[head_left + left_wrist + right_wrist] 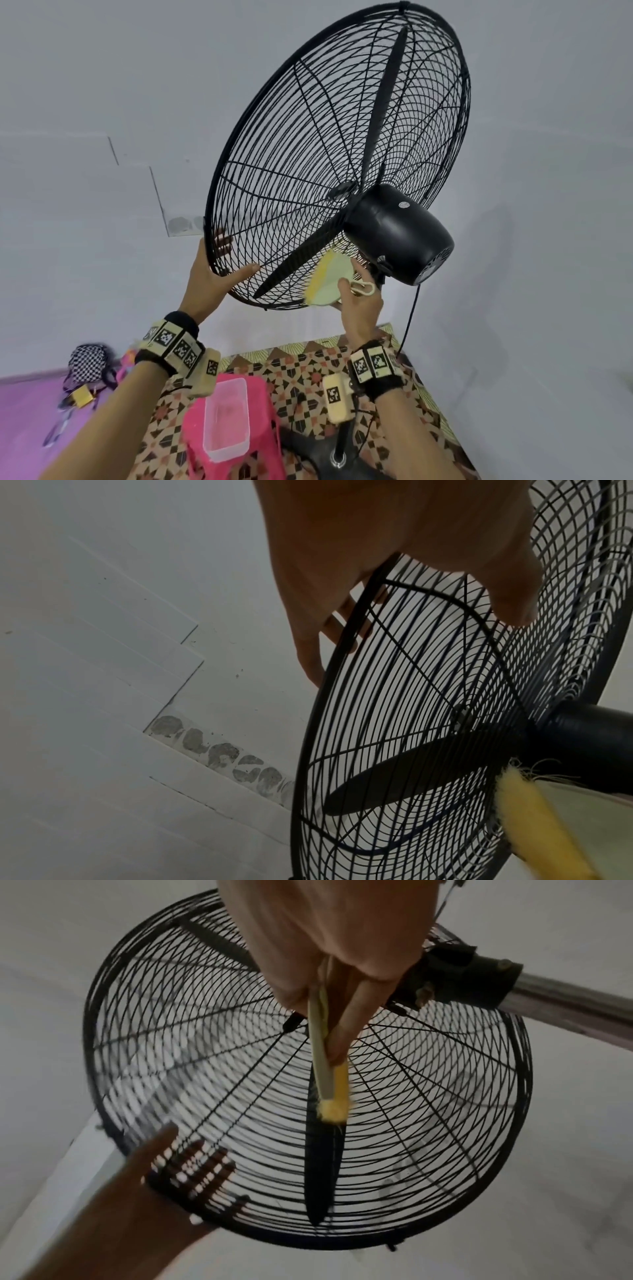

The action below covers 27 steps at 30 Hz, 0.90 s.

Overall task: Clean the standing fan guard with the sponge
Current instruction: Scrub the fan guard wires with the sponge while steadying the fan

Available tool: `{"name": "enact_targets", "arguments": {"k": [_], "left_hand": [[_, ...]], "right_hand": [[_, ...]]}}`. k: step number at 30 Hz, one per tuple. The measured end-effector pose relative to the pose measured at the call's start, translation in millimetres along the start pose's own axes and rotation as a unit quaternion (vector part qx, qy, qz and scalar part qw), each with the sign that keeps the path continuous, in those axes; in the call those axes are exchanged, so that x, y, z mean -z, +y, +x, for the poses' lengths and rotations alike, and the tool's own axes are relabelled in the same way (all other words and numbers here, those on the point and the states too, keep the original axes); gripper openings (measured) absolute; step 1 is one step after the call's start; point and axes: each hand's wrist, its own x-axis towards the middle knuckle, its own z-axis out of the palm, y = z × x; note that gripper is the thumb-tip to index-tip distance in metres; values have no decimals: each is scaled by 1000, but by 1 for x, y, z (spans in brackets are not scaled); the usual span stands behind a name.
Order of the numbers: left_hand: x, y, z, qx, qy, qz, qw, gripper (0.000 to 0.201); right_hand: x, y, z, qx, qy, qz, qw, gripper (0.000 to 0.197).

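My left hand (pixel 213 274): clasps the fan guard (pixel 294 144) rim, fingers in front, thumb behind.
My right hand (pixel 361 305): pinches the sponge (pixel 329 282) against the guard's back, just below the motor housing (pixel 399 233).

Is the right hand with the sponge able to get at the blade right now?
Probably not. The right hand presses the sponge on the guard from outside, and its wires sit between the sponge and the blade.

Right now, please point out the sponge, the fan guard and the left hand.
sponge (pixel 329 279): head view, on its pale green face.
fan guard (pixel 274 192): head view, on the rear wires.
left hand (pixel 209 274): head view, on its back.
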Motion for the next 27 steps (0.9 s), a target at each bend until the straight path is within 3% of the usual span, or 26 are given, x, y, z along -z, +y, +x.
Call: {"name": "enact_targets", "arguments": {"k": [6,11,17,20,24,27], "left_hand": [[-3,0,4,2,-1,1,1000,107],[1,-6,2,12,9,1,1000,110],[-4,-5,7,8,4,-2,1000,110],[0,-7,8,15,-4,-4,1000,112],[1,-9,6,22,-2,-5,1000,111],[-1,-8,6,17,-7,-5,1000,111]], "right_hand": [[-12,-6,-5,65,47,24,996,45],[-20,15,-28,24,-17,-3,1000,44],[-14,1,-21,39,36,56,997,50],[-22,-1,-22,54,-3,21,998,59],[-21,18,-44,15,-62,40,997,60],[-14,8,-35,24,-7,82,996,57]]}}
